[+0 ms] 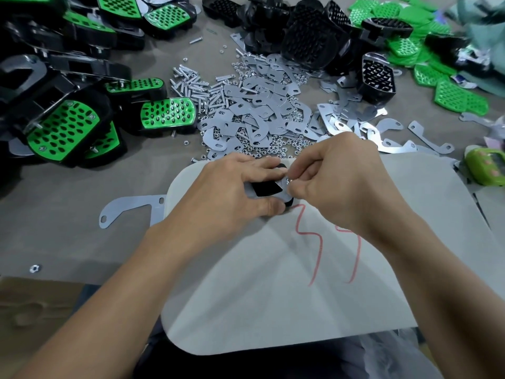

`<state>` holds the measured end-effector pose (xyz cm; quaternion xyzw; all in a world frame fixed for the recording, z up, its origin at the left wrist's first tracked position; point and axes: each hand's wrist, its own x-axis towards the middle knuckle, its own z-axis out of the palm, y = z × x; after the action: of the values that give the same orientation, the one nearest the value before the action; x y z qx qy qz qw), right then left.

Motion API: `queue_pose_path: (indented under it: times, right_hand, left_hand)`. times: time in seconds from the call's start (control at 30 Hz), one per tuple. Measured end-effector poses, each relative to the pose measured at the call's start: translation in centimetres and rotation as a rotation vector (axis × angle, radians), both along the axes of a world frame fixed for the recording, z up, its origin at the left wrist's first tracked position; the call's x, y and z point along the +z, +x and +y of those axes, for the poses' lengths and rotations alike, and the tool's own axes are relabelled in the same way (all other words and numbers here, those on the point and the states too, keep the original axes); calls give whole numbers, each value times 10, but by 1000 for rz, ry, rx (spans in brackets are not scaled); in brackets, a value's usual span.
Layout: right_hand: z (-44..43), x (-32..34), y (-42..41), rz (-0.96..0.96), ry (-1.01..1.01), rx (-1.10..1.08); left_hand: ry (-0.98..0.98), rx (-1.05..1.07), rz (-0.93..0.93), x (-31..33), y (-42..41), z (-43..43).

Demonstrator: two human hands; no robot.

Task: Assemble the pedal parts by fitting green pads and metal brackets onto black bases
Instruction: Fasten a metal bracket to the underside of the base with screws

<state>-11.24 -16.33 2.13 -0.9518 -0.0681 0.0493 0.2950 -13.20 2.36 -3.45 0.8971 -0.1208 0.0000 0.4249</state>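
My left hand [235,187] grips a black pedal base [267,189] with a flat metal bracket [284,196] lying on top of it, held over a pale board [300,283]. My right hand [341,181] pinches a small silvery nut or screw [288,181] at the bracket's right end. The underside of the base is hidden by my fingers. Finished pedals with green pads [166,114] lie piled at the left. Bare black bases [308,42] are heaped at the back, loose green pads [448,94] at the far right.
A heap of metal brackets [254,116], screws [191,83] and nuts [273,150] lies just beyond my hands. One long curved bracket [128,207] lies left of the board. A lone nut [35,268] sits at the near left. A cardboard box [35,318] is at bottom left.
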Motion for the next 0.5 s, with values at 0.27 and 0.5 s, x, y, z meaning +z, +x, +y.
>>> queue_pose_path:
  times: [0.27, 0.5]
  right_hand:
    - [-9, 0, -7, -4, 137, 64]
    - [-18, -7, -17, -15, 87, 27]
  left_hand:
    - [-10, -3, -12, 1, -1, 0]
    - [-17, 12, -6, -3, 2, 0]
